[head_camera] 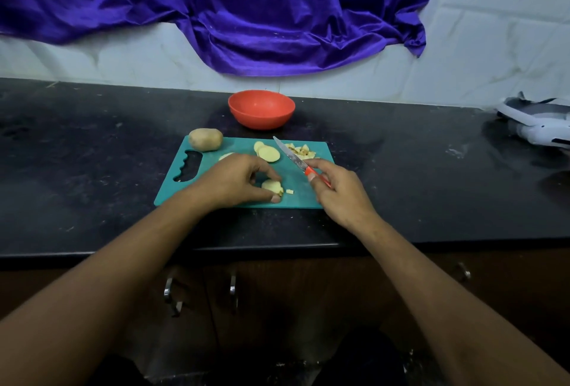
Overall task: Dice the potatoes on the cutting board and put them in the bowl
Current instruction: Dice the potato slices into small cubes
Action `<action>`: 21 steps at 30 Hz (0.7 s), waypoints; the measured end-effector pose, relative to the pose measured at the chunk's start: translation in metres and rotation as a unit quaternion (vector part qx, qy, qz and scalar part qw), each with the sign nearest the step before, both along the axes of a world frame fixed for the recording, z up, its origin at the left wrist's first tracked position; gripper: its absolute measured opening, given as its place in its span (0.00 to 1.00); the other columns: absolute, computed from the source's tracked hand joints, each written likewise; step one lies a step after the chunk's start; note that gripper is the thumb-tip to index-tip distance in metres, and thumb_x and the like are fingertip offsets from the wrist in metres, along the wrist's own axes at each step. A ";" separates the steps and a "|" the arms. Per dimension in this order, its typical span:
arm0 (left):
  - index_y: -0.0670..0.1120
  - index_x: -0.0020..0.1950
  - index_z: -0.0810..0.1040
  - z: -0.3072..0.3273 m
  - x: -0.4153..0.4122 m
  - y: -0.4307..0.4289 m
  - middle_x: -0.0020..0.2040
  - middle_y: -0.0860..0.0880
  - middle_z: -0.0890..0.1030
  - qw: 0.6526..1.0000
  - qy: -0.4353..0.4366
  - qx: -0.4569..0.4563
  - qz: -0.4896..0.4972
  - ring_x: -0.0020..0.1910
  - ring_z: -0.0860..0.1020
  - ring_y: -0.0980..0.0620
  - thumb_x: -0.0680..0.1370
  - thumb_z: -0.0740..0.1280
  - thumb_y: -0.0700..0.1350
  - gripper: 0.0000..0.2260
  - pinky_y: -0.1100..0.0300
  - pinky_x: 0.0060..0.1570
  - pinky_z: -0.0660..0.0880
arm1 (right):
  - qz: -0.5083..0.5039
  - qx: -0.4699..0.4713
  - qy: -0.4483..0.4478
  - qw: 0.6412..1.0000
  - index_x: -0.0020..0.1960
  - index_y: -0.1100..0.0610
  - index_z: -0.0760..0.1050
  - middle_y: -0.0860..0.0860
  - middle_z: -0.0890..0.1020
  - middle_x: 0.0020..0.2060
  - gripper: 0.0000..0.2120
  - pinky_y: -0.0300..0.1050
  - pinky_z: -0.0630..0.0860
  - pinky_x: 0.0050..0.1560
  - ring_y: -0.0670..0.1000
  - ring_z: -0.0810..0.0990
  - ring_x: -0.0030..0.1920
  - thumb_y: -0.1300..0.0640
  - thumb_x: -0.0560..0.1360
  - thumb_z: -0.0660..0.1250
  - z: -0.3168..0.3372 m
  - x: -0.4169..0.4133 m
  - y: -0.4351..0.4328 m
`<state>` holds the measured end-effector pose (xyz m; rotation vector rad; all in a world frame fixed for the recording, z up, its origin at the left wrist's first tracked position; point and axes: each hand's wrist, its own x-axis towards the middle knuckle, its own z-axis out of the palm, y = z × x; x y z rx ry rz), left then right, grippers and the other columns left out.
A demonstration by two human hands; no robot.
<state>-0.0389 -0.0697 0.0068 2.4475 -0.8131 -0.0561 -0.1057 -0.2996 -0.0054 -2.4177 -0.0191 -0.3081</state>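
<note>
Your left grip [237,179] pinches a slice [271,186] on the board [300,196]; your right grip [336,193] holds the knife [290,155] raised. Fingertips [275,199] crowding the cut risk a nick.

The right hand [339,193] hides most of the knife handle [309,172], and the white object [536,128] is cut by the right edge.

No words, numbers or signs can be read here. The green cutting board [237,146] in the middle of the frame is plain. So are the red bowl [261,120] above it and the knife [288,156]. The white thing [536,126] at the right edge shows no letters that can be made out.
</note>
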 end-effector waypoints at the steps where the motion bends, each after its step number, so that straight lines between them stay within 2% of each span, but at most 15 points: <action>1: 0.58 0.57 0.85 -0.004 -0.005 -0.002 0.48 0.60 0.82 0.999 -0.018 -0.014 0.026 0.46 0.78 0.59 0.69 0.79 0.61 0.18 0.58 0.45 0.74 | -0.001 -0.001 0.000 1.000 0.73 0.43 0.74 0.43 0.83 0.51 0.17 0.51 0.82 0.43 0.47 0.81 0.40 0.48 0.84 0.62 0.001 -0.001 0.001; 3: 0.58 0.56 0.84 -0.010 -0.014 -0.005 0.48 0.61 0.81 0.995 -0.036 -0.039 0.081 0.47 0.77 0.60 0.69 0.79 0.62 0.18 0.57 0.47 0.75 | -0.002 -0.003 0.004 1.000 0.73 0.42 0.74 0.43 0.83 0.50 0.18 0.50 0.82 0.43 0.47 0.81 0.41 0.48 0.84 0.62 0.002 -0.003 0.002; 6: 0.57 0.57 0.84 -0.017 -0.024 -0.012 0.54 0.57 0.83 0.985 -0.067 -0.055 0.149 0.53 0.78 0.56 0.70 0.78 0.61 0.19 0.51 0.53 0.78 | -0.002 -0.012 0.013 1.000 0.73 0.43 0.74 0.42 0.81 0.52 0.18 0.49 0.81 0.42 0.47 0.81 0.41 0.48 0.84 0.62 0.006 -0.006 0.005; 9: 0.55 0.61 0.84 -0.022 -0.028 -0.018 0.57 0.56 0.83 0.977 -0.098 -0.052 0.181 0.58 0.78 0.53 0.70 0.77 0.62 0.23 0.49 0.56 0.78 | -0.002 -0.022 0.026 0.999 0.73 0.43 0.74 0.43 0.82 0.47 0.17 0.47 0.78 0.39 0.47 0.80 0.40 0.49 0.85 0.62 0.009 -0.010 0.008; 13: 0.53 0.66 0.81 -0.026 -0.030 -0.018 0.61 0.53 0.82 0.973 -0.116 -0.059 0.190 0.60 0.77 0.52 0.70 0.76 0.65 0.28 0.49 0.58 0.77 | -0.003 -0.026 0.028 0.999 0.75 0.41 0.71 0.51 0.84 0.52 0.19 0.49 0.81 0.48 0.51 0.83 0.49 0.50 0.85 0.61 0.014 -0.022 0.015; 16: 0.52 0.67 0.80 -0.027 -0.033 -0.013 0.61 0.52 0.81 0.968 -0.120 -0.089 0.200 0.61 0.76 0.51 0.70 0.76 0.63 0.28 0.49 0.60 0.76 | 0.003 -0.074 0.043 0.996 0.76 0.39 0.68 0.48 0.83 0.49 0.21 0.49 0.80 0.45 0.47 0.81 0.42 0.51 0.85 0.60 0.022 -0.035 0.024; 18: 0.52 0.65 0.81 -0.029 -0.035 -0.012 0.61 0.53 0.81 0.967 -0.128 -0.083 0.205 0.61 0.76 0.51 0.71 0.76 0.63 0.26 0.49 0.61 0.75 | -0.002 -0.123 0.043 0.992 0.77 0.39 0.67 0.47 0.82 0.53 0.22 0.46 0.77 0.42 0.45 0.79 0.41 0.50 0.85 0.59 0.028 -0.041 0.031; 21: 0.52 0.63 0.83 -0.031 -0.034 -0.011 0.59 0.53 0.82 0.969 -0.132 -0.061 0.200 0.61 0.75 0.52 0.72 0.75 0.62 0.24 0.50 0.61 0.75 | -0.002 -0.172 0.043 0.984 0.78 0.39 0.66 0.48 0.81 0.60 0.22 0.46 0.76 0.45 0.48 0.79 0.50 0.50 0.85 0.58 0.034 -0.045 0.041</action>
